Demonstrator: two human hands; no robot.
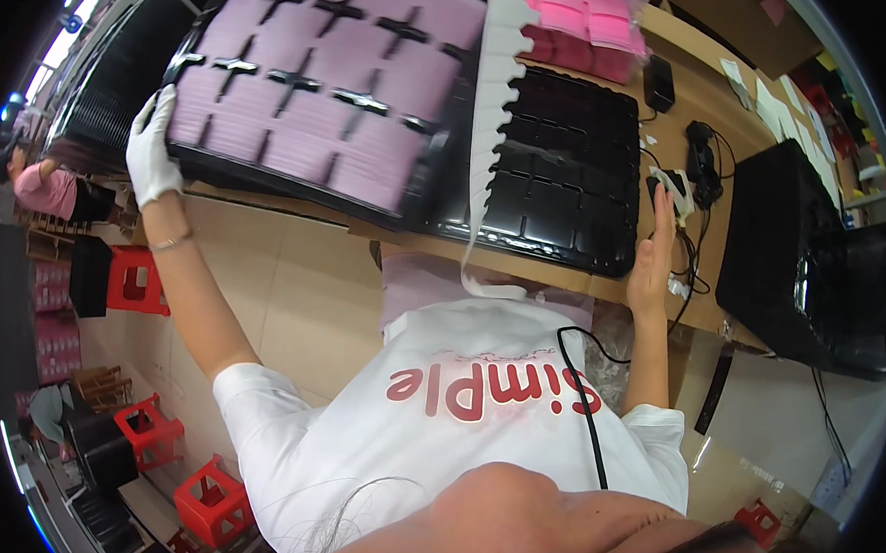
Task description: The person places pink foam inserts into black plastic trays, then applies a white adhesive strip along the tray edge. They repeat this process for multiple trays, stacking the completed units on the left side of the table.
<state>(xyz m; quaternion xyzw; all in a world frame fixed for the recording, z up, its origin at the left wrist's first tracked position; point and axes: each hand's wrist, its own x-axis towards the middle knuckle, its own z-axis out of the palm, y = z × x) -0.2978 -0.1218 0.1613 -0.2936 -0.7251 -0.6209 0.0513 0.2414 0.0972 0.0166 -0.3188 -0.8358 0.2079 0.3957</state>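
My left hand [156,153], in a white glove, grips the left edge of a black plastic tray [288,180]. Rows of lilac, finely ribbed pads [300,134] fill this tray, which sits tilted and raised at its near side. A second black tray [567,208], shiny and shallow, lies to its right on the table. Between the two runs a long white strip with a notched edge [488,129], hanging down over the table's front. My bare right hand [653,252] stands edge-on beside the second tray's right side, fingers straight and together, holding nothing visible.
Bright pink packs [587,19] lie behind the second tray. Black cables and an adapter [704,165] are on the cardboard-covered table at right, near a tall black tray stack [781,234]. Red stools [142,281] and a person in pink [47,186] are at left.
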